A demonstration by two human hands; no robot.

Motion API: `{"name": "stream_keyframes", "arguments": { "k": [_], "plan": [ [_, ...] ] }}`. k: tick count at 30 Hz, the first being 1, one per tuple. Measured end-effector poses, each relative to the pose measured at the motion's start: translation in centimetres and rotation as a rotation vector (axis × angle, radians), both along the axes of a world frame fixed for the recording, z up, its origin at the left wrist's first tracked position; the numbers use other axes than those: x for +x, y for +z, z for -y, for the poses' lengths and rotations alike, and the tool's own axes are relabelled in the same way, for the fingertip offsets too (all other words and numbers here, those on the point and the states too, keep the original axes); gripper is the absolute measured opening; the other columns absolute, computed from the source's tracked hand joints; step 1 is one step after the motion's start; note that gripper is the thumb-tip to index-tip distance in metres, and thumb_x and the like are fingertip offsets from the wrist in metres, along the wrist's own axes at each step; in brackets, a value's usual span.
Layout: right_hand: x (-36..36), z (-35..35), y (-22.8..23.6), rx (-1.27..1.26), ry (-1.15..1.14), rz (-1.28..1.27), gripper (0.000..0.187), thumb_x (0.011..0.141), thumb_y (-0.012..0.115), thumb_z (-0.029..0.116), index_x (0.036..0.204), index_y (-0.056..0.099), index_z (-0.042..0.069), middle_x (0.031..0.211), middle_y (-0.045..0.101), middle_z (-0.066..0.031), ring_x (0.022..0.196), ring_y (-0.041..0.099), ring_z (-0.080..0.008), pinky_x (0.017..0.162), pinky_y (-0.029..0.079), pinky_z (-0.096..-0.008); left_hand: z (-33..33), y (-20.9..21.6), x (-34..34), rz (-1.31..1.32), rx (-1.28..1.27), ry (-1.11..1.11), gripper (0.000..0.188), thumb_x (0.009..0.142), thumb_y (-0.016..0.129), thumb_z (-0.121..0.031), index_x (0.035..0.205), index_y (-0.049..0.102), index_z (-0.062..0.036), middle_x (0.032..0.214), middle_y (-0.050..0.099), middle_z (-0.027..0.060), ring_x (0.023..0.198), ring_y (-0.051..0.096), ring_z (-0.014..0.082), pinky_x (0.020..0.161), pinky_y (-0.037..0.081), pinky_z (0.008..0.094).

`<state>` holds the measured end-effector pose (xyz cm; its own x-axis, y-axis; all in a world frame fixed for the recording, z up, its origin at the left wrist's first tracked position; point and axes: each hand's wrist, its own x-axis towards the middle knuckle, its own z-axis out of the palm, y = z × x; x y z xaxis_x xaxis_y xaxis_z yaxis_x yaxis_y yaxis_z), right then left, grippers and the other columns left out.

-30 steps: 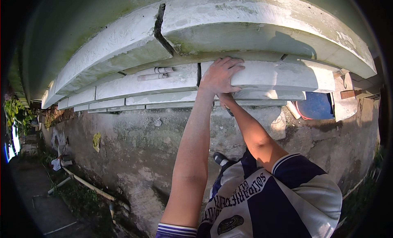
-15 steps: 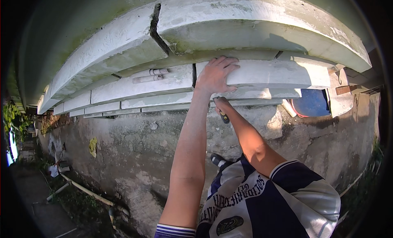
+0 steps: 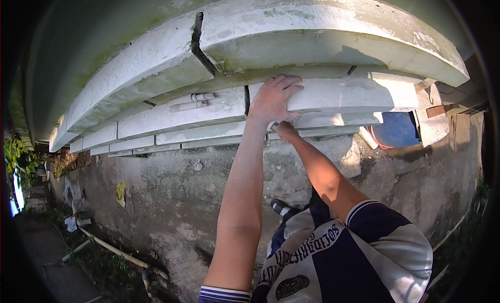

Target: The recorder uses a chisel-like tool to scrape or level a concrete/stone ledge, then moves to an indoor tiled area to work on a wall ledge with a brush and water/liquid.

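Observation:
My left hand (image 3: 273, 99) lies flat on the middle white concrete ledge (image 3: 344, 93), fingers spread, palm and forearm dusty, just right of a dark vertical joint. Just below it, my right hand (image 3: 285, 131) is closed round a hand tool (image 3: 273, 125). A small part of the tool shows at the ledge's lower front edge, close to my left wrist. Its handle, black and yellow in the earlier picture, is mostly covered by my fingers now, and its exact kind cannot be made out. Two short pale tubes (image 3: 191, 102) lie on the ledge to the left.
A larger ledge (image 3: 333, 45) with a jagged dark crack (image 3: 198, 42) runs above, and lower tiers step down beneath. At right stands a blue container (image 3: 396, 130) with a red rim. Below, a stained concrete floor (image 3: 156, 193) has a yellow scrap (image 3: 121, 193) and a pipe (image 3: 114, 247).
My right hand has turned slightly with the tool, so the black and yellow handle end no longer shows. My left hand stays in place on the ledge. The view has shifted a little.

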<state>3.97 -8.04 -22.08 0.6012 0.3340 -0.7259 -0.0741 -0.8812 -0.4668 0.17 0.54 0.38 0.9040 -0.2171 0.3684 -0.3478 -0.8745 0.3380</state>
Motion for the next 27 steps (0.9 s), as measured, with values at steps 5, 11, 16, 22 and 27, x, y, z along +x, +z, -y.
{"name": "stream_keyframes", "arguments": {
  "k": [5,11,16,22,27],
  "plan": [
    [0.6,1.0,0.6,-0.031,0.259,0.003,0.047,0.086,0.058,0.050,0.078,0.064,0.003,0.067,0.066,-0.0074,0.056,0.063,-0.0186,0.064,0.053,-0.0368,-0.7,-0.7,-0.5,0.069,0.029,0.028,0.064,0.054,0.082,-0.040,0.111,0.063,-0.0161,0.127,0.058,0.0005,0.113,0.054,0.0240,0.096,0.045,0.0402],
    [3.0,0.4,-2.4,-0.006,0.256,0.275,0.042,0.087,0.056,0.045,0.114,0.061,0.013,0.078,0.069,-0.0053,0.068,0.067,-0.0168,0.077,0.051,-0.0402,0.6,0.2,1.1,0.000,0.014,-0.006,0.067,0.054,0.081,-0.039,0.115,0.063,-0.0166,0.131,0.054,0.0002,0.121,0.048,0.0239,0.102,0.040,0.0408],
    [0.1,0.1,-0.3,0.069,0.266,0.237,0.041,0.087,0.057,0.045,0.102,0.060,0.007,0.069,0.064,-0.0062,0.063,0.064,-0.0188,0.065,0.051,-0.0387,-0.4,-0.6,0.1,0.075,0.041,0.013,0.067,0.054,0.081,-0.040,0.114,0.062,-0.0170,0.127,0.057,-0.0003,0.114,0.053,0.0253,0.098,0.044,0.0411],
    [0.4,-0.4,0.6,0.041,0.334,0.075,0.044,0.087,0.057,0.046,0.102,0.060,0.004,0.069,0.064,-0.0080,0.062,0.064,-0.0213,0.065,0.051,-0.0395,-0.6,-0.7,-0.5,0.065,0.043,0.031,0.066,0.054,0.081,-0.039,0.114,0.062,-0.0173,0.127,0.057,-0.0010,0.113,0.053,0.0250,0.097,0.044,0.0402],
    [0.5,-0.1,-0.9,0.053,0.343,0.343,0.046,0.086,0.058,0.047,0.087,0.060,0.001,0.062,0.060,-0.0092,0.052,0.060,-0.0216,0.055,0.051,-0.0372,-0.3,-0.5,0.3,0.006,0.026,0.012,0.068,0.055,0.081,-0.036,0.116,0.060,-0.0171,0.129,0.055,0.0002,0.118,0.049,0.0251,0.101,0.041,0.0413]
  ]
}}
